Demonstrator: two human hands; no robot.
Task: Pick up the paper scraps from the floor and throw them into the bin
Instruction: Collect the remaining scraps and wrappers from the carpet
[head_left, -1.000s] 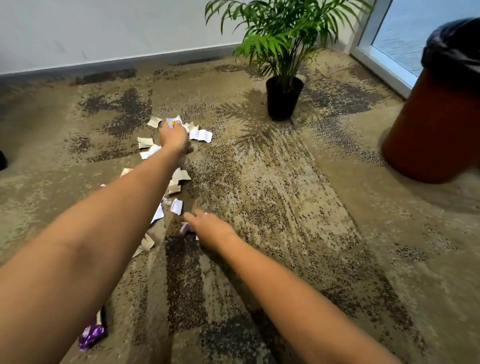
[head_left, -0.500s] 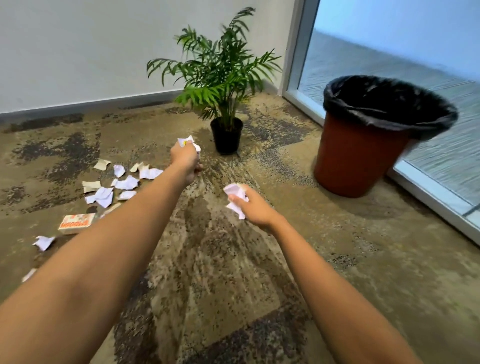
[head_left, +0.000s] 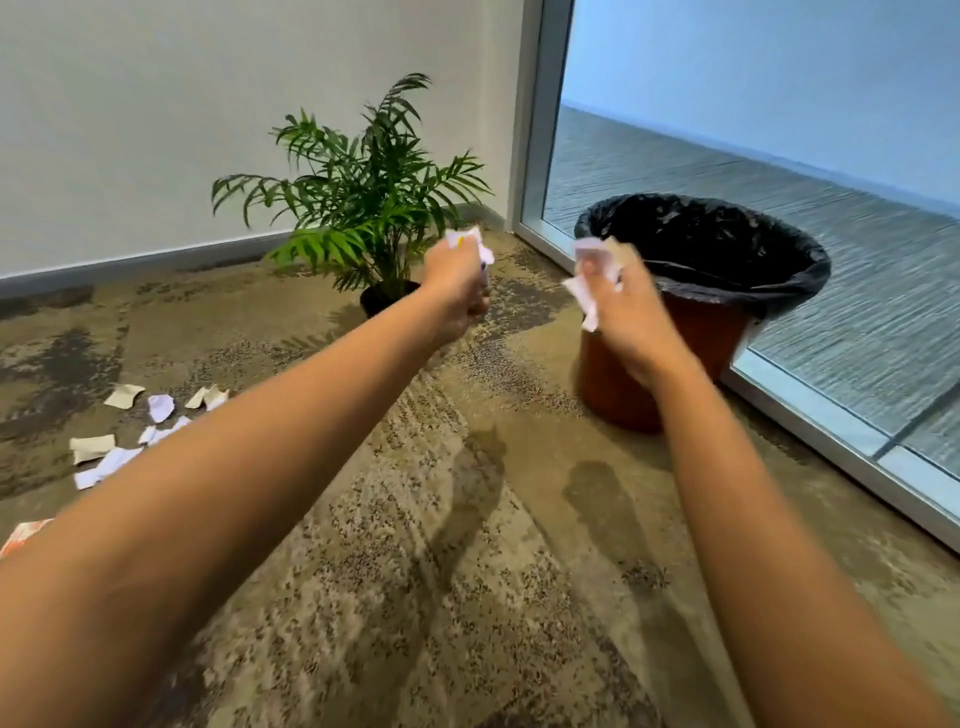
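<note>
A: Big stuff first?
B: Carpeted floor (head_left: 467, 571), glass wall (head_left: 779, 208) right. Bin (head_left: 727, 343), black liner, stands beside the glass. Plant (head_left: 363, 208) by the wall, left of the bin.

A: Hands?
B: Both arms stretched forward. Left hand (head_left: 457, 291) fisted round white scraps (head_left: 470, 244), in front of the plant. Right hand (head_left: 618, 306) gripping a wad (head_left: 589, 275), just at the bin's near rim, blurred.

A: Anything left down?
B: Loose scraps (head_left: 124, 436) on the floor, far left.

Office: patterned carpet (head_left: 415, 545), glass partition (head_left: 779, 156).
</note>
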